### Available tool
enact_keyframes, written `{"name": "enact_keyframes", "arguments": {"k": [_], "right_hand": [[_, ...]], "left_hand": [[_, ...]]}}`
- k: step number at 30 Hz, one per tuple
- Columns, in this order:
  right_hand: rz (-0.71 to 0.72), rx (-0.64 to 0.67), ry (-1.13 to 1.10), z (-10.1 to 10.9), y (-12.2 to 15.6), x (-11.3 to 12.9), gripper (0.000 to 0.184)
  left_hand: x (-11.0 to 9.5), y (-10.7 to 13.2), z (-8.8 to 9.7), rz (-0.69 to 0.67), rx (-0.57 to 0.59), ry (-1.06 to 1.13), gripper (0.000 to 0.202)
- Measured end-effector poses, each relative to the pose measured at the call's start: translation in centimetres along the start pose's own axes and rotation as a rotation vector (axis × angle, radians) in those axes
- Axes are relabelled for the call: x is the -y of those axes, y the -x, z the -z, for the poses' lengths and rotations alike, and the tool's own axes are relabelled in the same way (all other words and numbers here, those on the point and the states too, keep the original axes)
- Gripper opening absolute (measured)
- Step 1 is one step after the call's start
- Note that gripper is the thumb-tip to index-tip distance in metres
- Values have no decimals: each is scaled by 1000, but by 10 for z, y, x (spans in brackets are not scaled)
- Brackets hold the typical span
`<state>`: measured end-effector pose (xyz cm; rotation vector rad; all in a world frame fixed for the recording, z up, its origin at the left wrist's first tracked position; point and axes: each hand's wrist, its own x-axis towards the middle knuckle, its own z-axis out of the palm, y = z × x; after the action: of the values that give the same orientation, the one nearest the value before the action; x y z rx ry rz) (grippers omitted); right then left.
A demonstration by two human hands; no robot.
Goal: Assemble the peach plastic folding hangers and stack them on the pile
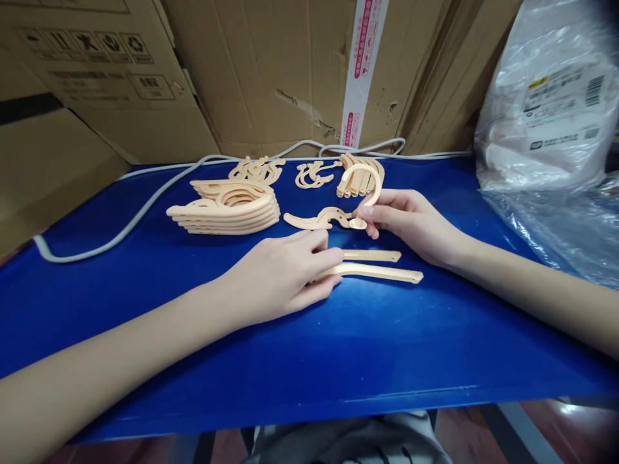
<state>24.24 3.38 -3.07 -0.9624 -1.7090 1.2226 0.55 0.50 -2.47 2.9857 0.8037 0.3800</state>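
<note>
Between the thumb and fingers of my right hand (406, 219) is a beige plastic hook (363, 169), its curve upward and a round end near the table. My left hand (290, 270) is closed on the left end of a long beige plastic hanger arm (387, 273), which lies on the table. Just behind it lies a second hanger arm (374, 256), its left end hidden by my left fingers. Beyond my left hand rests a curved beige piece (309, 222) beside another curved part, close to my right fingertips.
A stack of beige plastic hanger pieces (225, 216) stands on the blue table (309, 361) at left. Loose hooks (256, 169), more hooks (314, 174) and a row of arms (353, 187) lie behind. A white cable (159, 193), cardboard boxes (290, 77) and a plastic bag (546, 116) border the area.
</note>
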Motion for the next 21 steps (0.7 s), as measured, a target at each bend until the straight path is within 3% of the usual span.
{"name": "enact_keyframes", "arguments": {"k": [9, 12, 17, 21], "right_hand": [[-19, 79, 85, -1, 3, 3, 22], [-18, 80, 84, 0, 4, 2, 21], [-33, 103, 58, 1, 7, 2, 21], [-53, 93, 41, 1, 8, 4, 19]], "left_hand": [[2, 3, -4, -8, -79, 22, 21], [2, 2, 2, 77, -112, 246, 20], [6, -4, 15, 350, -184, 827, 18], [11, -5, 16, 402, -217, 1119, 9]]}}
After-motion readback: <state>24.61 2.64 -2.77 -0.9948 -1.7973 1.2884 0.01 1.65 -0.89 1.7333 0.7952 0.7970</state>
